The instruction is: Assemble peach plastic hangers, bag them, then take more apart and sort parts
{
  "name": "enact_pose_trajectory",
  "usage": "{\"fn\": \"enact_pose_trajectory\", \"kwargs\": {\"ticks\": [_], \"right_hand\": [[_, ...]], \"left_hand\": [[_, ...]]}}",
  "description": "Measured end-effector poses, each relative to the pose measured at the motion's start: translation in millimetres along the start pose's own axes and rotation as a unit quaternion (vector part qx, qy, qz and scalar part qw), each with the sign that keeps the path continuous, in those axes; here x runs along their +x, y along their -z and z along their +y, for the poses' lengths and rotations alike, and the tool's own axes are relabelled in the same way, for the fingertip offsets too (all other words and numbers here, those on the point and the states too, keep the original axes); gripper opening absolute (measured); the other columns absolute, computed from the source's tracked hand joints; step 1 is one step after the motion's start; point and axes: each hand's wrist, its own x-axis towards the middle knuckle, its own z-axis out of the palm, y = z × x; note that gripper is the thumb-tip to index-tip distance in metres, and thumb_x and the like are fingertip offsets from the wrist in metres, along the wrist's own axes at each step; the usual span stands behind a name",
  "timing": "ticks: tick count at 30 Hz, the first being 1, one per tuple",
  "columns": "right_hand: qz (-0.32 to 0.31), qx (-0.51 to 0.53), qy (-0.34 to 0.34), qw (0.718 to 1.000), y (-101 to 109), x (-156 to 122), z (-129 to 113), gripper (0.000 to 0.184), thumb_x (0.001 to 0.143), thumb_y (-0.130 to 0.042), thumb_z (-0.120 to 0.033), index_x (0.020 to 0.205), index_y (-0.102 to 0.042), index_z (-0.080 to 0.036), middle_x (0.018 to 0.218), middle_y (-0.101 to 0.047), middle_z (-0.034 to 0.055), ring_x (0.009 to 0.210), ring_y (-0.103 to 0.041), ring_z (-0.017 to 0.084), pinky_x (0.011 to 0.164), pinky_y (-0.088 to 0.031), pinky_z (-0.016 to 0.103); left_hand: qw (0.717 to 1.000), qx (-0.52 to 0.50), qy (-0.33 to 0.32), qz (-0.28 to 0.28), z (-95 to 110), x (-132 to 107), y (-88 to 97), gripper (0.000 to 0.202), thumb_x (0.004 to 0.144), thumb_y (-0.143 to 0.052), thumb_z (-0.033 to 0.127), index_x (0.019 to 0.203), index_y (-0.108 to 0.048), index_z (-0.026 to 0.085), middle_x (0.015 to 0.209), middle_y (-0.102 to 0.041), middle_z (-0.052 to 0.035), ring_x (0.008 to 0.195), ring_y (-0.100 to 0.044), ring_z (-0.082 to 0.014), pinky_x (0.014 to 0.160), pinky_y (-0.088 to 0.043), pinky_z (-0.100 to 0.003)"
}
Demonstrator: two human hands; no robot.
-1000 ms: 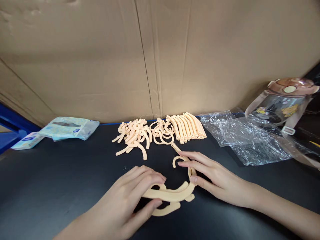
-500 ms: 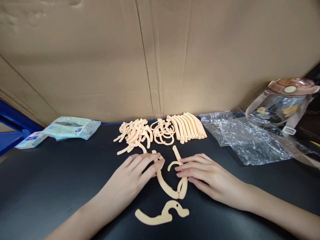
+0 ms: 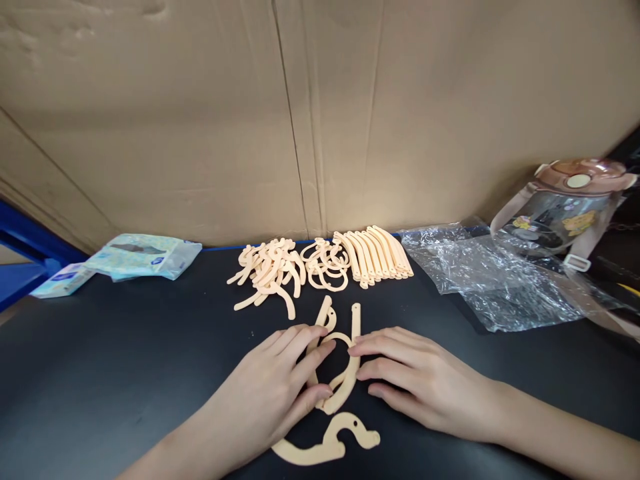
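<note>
Between my hands, on the dark tabletop, lies a beige folding hanger (image 3: 343,395) made of curved flat arms joined at the lower end, with a thin curved hook (image 3: 341,337) within it. My left hand (image 3: 280,377) holds the left arm, its fingertips over the arm and thumb near the joint. Fingertips of my right hand (image 3: 417,373) press on the right arm's outer edge; its thumb stands apart from the piece. Just below lies a loose beige hanger arm (image 3: 310,455) with a curved, holed end, its left tip partly covered by my left wrist.
At the back are a heap of beige arms (image 3: 273,267), a cluster of thin hooks (image 3: 327,263) and stacked curved bars (image 3: 373,253). Crumpled clear plastic (image 3: 500,280) and a strapped bottle (image 3: 575,207) sit right. A tissue pack (image 3: 143,257) lies left, before a cardboard wall (image 3: 200,120).
The folding hanger has shifted left and slightly nearer, its arms closer together. My left hand has come down toward the joint. The loose arm has slid slightly nearer.
</note>
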Motion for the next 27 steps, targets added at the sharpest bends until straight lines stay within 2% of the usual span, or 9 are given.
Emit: {"fn": "enact_pose_trajectory", "kwargs": {"ticks": [4, 7, 10, 13, 15, 19, 22, 27], "right_hand": [[0.003, -0.035, 0.032, 0.999, 3.5, 0.6, -4.0, 0.019, 0.095, -0.049, -0.021, 0.104, -0.064, -0.015, 0.114, -0.068, 0.0096, 0.102, -0.061, 0.019, 0.094, -0.047, 0.035], [-0.003, -0.054, 0.046, 0.997, 1.6, -0.6, -9.2, 0.021, 0.095, -0.051, -0.027, 0.105, -0.065, -0.015, 0.114, -0.069, 0.0083, 0.102, -0.061, 0.019, 0.096, -0.046, 0.035], [0.026, -0.068, 0.046, 0.996, -2.7, -2.7, -16.1, 0.023, 0.094, -0.054, -0.034, 0.102, -0.066, -0.016, 0.111, -0.069, 0.0064, 0.102, -0.061, 0.017, 0.099, -0.043, 0.032], [0.049, -0.075, 0.049, 0.995, -4.8, -3.5, -23.5, 0.023, 0.092, -0.057, -0.037, 0.091, -0.068, -0.017, 0.111, -0.070, 0.0051, 0.104, -0.061, 0.016, 0.102, -0.041, 0.029], [0.039, -0.076, 0.053, 0.995, -3.8, -2.7, -28.1, 0.024, 0.092, -0.058, -0.039, 0.088, -0.069, -0.017, 0.112, -0.070, 0.0050, 0.106, -0.060, 0.016, 0.104, -0.039, 0.029], [0.012, -0.075, 0.047, 0.996, 1.3, -0.2, -34.1, 0.019, 0.093, -0.055, -0.031, 0.091, -0.070, -0.019, 0.111, -0.070, 0.0031, 0.107, -0.059, 0.015, 0.107, -0.036, 0.027], [-0.006, -0.078, 0.045, 0.996, 5.2, -1.4, -32.2, 0.014, 0.091, -0.056, -0.020, 0.090, -0.071, -0.020, 0.112, -0.069, 0.0019, 0.108, -0.058, 0.014, 0.109, -0.035, 0.026], [-0.011, -0.079, 0.036, 0.996, 8.2, -10.2, -18.2, 0.015, 0.088, -0.055, -0.014, 0.086, -0.068, -0.018, 0.120, -0.063, 0.0043, 0.118, -0.052, 0.017, 0.111, -0.033, 0.032]], "left_hand": [[0.999, 0.039, -0.006, 0.019, -1.6, 1.2, 4.8, 0.038, 0.103, -0.032, 0.033, 0.121, -0.058, 0.012, 0.118, -0.064, -0.0109, 0.107, -0.059, -0.0212, 0.090, -0.048, -0.032], [0.996, 0.080, -0.013, 0.033, -1.6, 3.9, 9.2, 0.042, 0.103, -0.029, 0.032, 0.114, -0.063, 0.010, 0.111, -0.067, -0.0115, 0.100, -0.063, -0.0216, 0.085, -0.050, -0.033], [0.993, 0.101, -0.021, 0.052, -1.9, 4.7, 10.8, 0.041, 0.103, -0.029, 0.025, 0.106, -0.066, 0.009, 0.104, -0.070, -0.0105, 0.093, -0.066, -0.0213, 0.081, -0.052, -0.033], [0.995, 0.073, 0.007, 0.074, -4.1, 3.2, 9.0, 0.035, 0.101, -0.033, 0.016, 0.099, -0.068, 0.011, 0.102, -0.070, -0.0079, 0.090, -0.066, -0.0194, 0.080, -0.052, -0.031], [0.995, 0.031, 0.049, 0.079, -6.3, 2.5, 7.1, 0.030, 0.099, -0.038, 0.017, 0.095, -0.068, 0.014, 0.101, -0.070, -0.0055, 0.087, -0.066, -0.0182, 0.078, -0.052, -0.031], [0.991, -0.039, 0.113, 0.060, -9.2, 4.2, 4.5, 0.023, 0.098, -0.042, 0.017, 0.090, -0.063, 0.019, 0.094, -0.068, -0.0004, 0.079, -0.063, -0.0161, 0.072, -0.049, -0.030], [0.987, -0.048, 0.146, 0.049, -8.9, 5.3, 3.4, 0.019, 0.098, -0.042, 0.016, 0.095, -0.060, 0.021, 0.091, -0.065, 0.0007, 0.076, -0.061, -0.0154, 0.069, -0.047, -0.029], [0.990, -0.020, 0.131, 0.048, -9.9, 6.8, 3.8, 0.022, 0.098, -0.037, 0.014, 0.101, -0.058, 0.021, 0.098, -0.065, 0.0000, 0.078, -0.061, -0.0155, 0.071, -0.046, -0.030]]}}
